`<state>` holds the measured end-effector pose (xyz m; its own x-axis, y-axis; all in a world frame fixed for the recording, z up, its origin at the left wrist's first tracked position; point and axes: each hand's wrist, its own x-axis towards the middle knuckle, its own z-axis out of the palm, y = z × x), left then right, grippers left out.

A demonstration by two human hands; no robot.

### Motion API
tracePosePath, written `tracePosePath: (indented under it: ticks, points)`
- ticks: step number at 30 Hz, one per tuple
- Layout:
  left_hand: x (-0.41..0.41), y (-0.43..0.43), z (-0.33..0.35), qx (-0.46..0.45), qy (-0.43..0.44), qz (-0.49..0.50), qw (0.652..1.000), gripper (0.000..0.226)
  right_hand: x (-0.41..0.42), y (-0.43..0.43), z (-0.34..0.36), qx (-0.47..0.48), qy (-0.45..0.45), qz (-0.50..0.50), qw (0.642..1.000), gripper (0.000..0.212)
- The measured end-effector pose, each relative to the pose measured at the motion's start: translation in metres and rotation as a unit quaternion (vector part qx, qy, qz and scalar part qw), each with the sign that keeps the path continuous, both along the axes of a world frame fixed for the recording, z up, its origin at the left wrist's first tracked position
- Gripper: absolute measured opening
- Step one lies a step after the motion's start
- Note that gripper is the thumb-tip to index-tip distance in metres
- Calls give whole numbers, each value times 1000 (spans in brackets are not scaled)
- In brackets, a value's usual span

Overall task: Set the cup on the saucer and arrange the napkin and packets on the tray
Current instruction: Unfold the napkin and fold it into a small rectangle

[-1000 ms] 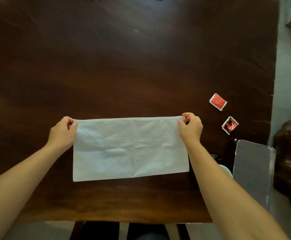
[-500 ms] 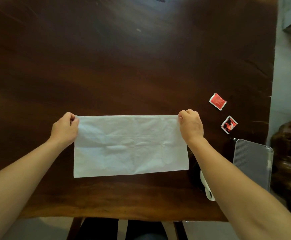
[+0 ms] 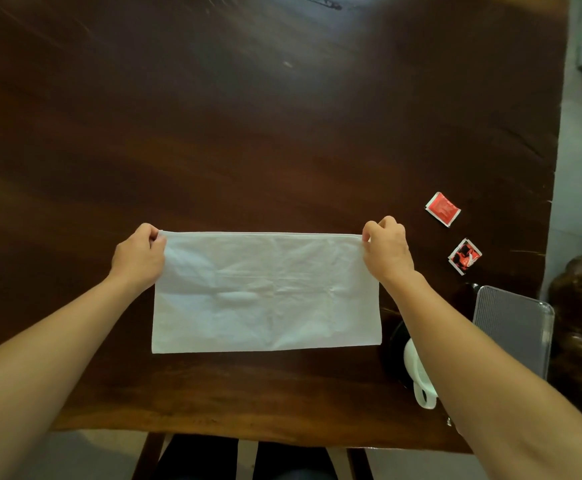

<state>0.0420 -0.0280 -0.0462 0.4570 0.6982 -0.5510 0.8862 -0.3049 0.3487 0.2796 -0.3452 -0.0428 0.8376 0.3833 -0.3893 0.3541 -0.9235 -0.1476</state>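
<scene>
1. On the dark wooden table (image 3: 282,133), seen from the head camera, a white napkin (image 3: 265,292) lies spread as a wide rectangle near the front edge, faintly creased, its long sides running left to right.
2. At the napkin's far left corner, the left hand (image 3: 138,256) is closed in a pinch, with its fingertips (image 3: 156,239) on the cloth's edge.
3. At the far right corner, the right hand (image 3: 388,249) pinches the napkin in the same way, knuckles up; the far edge runs straight and taut between the two hands.
4. To the right of the right hand, two small packets rest on the bare wood, apart from each other: a red packet (image 3: 442,209) farther away, and a red-and-black packet (image 3: 464,256) nearer, tilted.
5. Nearer than the packets, at the table's right edge, sits a grey metal tray (image 3: 514,327) with a finely ribbed surface.
6. Just left of the tray, a white cup (image 3: 419,375) with its handle toward the viewer sits on a dark saucer (image 3: 394,351); the right forearm covers most of both, so the exact seating cannot be judged.
7. Neither the napkin nor either packet touches the tray.
</scene>
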Motion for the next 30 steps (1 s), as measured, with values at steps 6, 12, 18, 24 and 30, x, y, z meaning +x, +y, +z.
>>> tracePosePath:
  ticks: [6, 12, 18, 24, 30]
  points:
    - [0, 0, -1, 5, 2, -5, 1000, 23, -5, -4, 0, 6, -32, 71, 997, 17]
    - [0, 0, -4, 7, 9, -3, 1000, 22, -2, -6, -2, 73, -21, -62, 995, 22]
    - [1, -2, -4, 8, 5, 1, 1000, 22, -2, -1, -4, 99, -13, -94, 991, 39]
    - [1, -2, -3, 5, 7, 1, 1000, 22, 0, -13, -3, 66, 4, -44, 997, 13]
    - [1, -2, -1, 7, 5, -4, 1000, 23, 9, -10, 2, 108, -15, -15, 994, 7]
